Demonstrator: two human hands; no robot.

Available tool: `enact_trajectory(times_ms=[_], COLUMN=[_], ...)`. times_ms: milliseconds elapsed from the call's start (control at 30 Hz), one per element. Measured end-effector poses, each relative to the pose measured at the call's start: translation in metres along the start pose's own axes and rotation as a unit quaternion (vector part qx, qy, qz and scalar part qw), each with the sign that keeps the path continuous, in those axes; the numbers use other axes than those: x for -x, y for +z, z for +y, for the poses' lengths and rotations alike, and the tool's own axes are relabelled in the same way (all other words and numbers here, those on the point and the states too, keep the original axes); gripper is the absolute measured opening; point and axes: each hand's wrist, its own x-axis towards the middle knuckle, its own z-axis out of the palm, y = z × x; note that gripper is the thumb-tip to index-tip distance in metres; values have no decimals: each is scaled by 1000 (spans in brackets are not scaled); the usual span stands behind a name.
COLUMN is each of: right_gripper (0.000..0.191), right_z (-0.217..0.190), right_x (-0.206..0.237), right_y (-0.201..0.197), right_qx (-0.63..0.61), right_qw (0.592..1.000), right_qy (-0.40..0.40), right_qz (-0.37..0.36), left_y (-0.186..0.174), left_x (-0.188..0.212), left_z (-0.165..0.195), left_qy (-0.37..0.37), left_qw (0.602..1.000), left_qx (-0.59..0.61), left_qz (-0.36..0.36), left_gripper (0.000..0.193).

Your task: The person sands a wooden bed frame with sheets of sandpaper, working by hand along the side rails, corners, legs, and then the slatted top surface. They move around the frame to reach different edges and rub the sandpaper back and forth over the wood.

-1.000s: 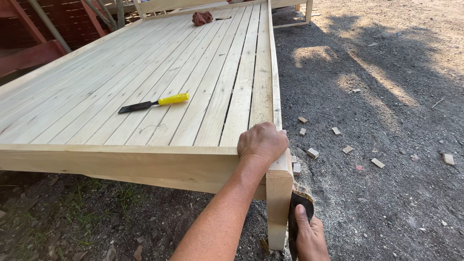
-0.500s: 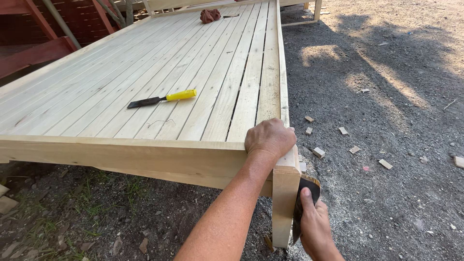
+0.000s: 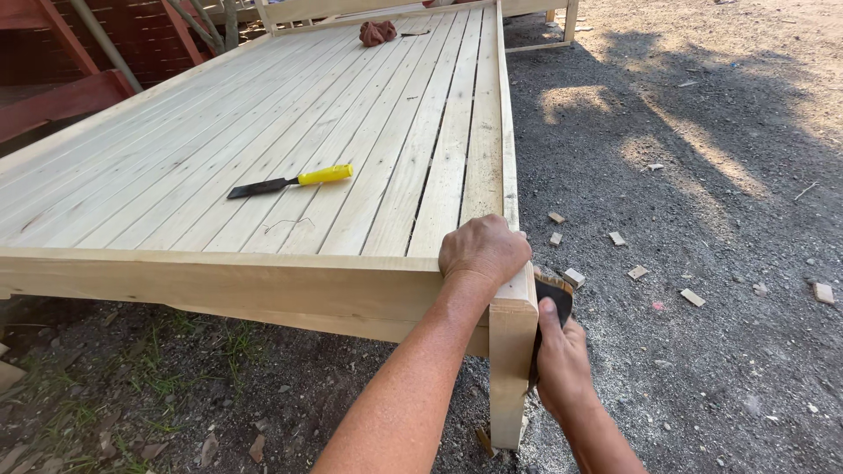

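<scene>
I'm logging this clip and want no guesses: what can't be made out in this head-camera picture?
- Dark pad under the right hand: mostly hidden by the corner post and fingers; its kind is unclear.
- Left hand: its fingertips curl over the far edge of the bed frame, out of sight.
- Reddish bundle at the far end: too small to identify.
- Post's foot: partly hidden by debris.

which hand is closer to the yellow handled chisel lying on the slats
Left. The left hand grips the top corner of the wooden frame, on the same surface as the chisel, off to its right. The right hand is lower, pressing a dark pad against the corner leg.
</scene>
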Motion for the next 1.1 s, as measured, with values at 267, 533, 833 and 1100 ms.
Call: enact_trajectory(times_ms=[267, 533, 833, 1100], right_gripper=[46, 58, 49, 41], right_z=[1, -12, -19, -17], right_x=[46, 4, 3, 26], right_y=[0, 4, 10, 2], right_qx=[-20, -22, -22, -6], right_qw=[999, 999, 1000, 998], right_qy=[-24, -16, -10, -27], right_qz=[37, -22, 19, 55], left_y=[2, 6, 7, 3], left_x=[-3, -6, -9, -4], left_z=[-2, -6, -10, -12], left_qy=[18, 31, 36, 39], left_qw=[1000, 999, 998, 999], left_qx=[4, 15, 24, 27], left_qz=[11, 42, 39, 18], left_gripper=[33, 31, 28, 26])
